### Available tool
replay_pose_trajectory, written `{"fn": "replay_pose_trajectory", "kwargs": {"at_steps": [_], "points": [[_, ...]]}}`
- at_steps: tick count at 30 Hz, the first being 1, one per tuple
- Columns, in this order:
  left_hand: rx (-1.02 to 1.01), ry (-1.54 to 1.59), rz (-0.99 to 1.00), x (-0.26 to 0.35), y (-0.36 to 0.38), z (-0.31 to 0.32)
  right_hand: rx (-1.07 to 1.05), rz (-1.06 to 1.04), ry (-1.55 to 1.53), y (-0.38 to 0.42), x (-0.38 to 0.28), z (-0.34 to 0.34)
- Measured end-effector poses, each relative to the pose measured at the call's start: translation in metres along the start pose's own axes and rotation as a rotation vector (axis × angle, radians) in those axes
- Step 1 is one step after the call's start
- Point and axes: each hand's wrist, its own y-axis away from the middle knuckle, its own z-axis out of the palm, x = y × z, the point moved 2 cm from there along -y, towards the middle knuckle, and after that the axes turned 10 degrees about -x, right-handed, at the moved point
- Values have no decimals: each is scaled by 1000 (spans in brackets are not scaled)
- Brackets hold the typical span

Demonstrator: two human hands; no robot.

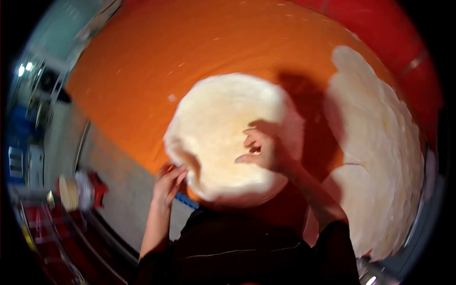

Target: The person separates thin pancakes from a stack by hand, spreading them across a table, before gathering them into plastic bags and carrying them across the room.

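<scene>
A large, round, pale sheet that looks like dough lies on the orange surface in front of my body. At its lower left edge, my left hand pinches the rim, which is slightly raised and folded there. My right hand is over the right part of the sheet, thumb and fingers apart, with nothing between them. Whether its fingertips touch the sheet, I cannot tell. A shadow falls on the sheet just above this hand.
On the right, a wide overlapping stack of similar pale sheets reaches along the surface's edge. Red material borders the upper right. A grey floor and a red object with pale round items are at the lower left.
</scene>
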Motion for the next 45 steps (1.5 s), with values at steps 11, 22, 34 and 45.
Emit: {"fn": "replay_pose_trajectory", "kwargs": {"at_steps": [11, 22, 34, 45], "points": [[-293, -62, 155, -1, -15, -10, -253, -4, 53, -56, -22, 112], [-400, -10, 190, 1, -19, -7, -57, 124, -271, -59, -20, 123], [-274, -392, 242, 7, -15, 20, -136, 202, -275, -62, -44, 115], [-278, -538, 404, -13, -37, 11, -139, 397, -788, -68, -23, 105]]}}
